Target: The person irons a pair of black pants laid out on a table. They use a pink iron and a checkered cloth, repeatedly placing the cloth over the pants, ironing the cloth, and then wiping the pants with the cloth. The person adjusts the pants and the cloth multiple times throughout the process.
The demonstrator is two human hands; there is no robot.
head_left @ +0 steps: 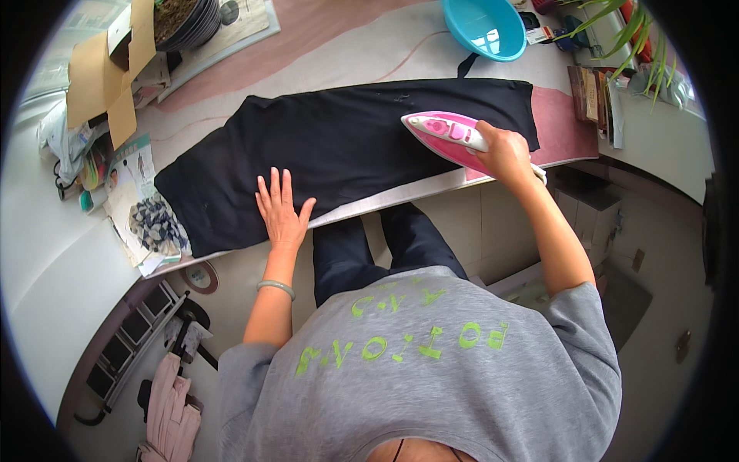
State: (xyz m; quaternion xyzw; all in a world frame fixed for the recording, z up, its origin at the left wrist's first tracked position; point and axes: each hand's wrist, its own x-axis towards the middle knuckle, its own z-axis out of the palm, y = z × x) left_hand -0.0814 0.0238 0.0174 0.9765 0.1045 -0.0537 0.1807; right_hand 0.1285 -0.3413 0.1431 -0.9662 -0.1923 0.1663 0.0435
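Black trousers or a similar dark garment (pixel 323 136) lie spread along the front of a table with a pink and white cover (pixel 398 63). My right hand (pixel 506 151) is wrapped round the handle of a pink and white clothes iron (pixel 445 137). The iron rests over the garment's right part, its tip pointing to the upper left and its heel near the table's front edge. Flat on the cloth at the left lies my left hand (pixel 283 209), palm down with fingers apart, holding nothing.
A blue plastic basin (pixel 485 29) stands at the back right. Books (pixel 594 104) and a plant's long leaves (pixel 632 40) are at the far right. On the left are an open cardboard box (pixel 104 81), a plant pot (pixel 185 26), papers (pixel 133 167) and a patterned cloth (pixel 156 225).
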